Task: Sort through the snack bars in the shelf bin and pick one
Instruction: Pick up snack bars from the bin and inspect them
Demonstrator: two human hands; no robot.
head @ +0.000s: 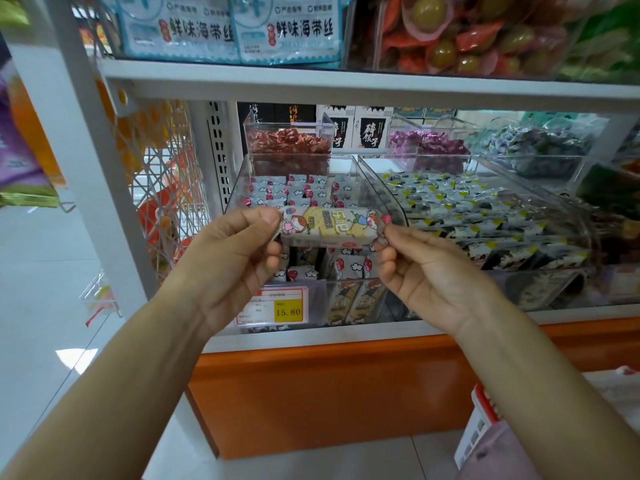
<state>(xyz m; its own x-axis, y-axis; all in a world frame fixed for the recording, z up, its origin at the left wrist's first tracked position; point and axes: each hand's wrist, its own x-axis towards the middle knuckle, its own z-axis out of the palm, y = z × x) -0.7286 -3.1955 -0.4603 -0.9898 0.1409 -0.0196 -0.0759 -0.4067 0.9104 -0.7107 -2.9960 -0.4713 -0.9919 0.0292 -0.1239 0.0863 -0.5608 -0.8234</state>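
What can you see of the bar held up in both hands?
The bar is an oblong pack in a glossy, pale plastic wrapper, printed with a cracker, green characters and a cartoon child at each end. It looks sealed, with crimped ends. It is held level, front to the camera, before the clear bin. The left hand pinches its left end, the right hand its right end; nothing else touches it.

Cartoon-printed cream snack bar [327, 226]; yellow price tag [287, 311]; orange shelf base [346, 393].
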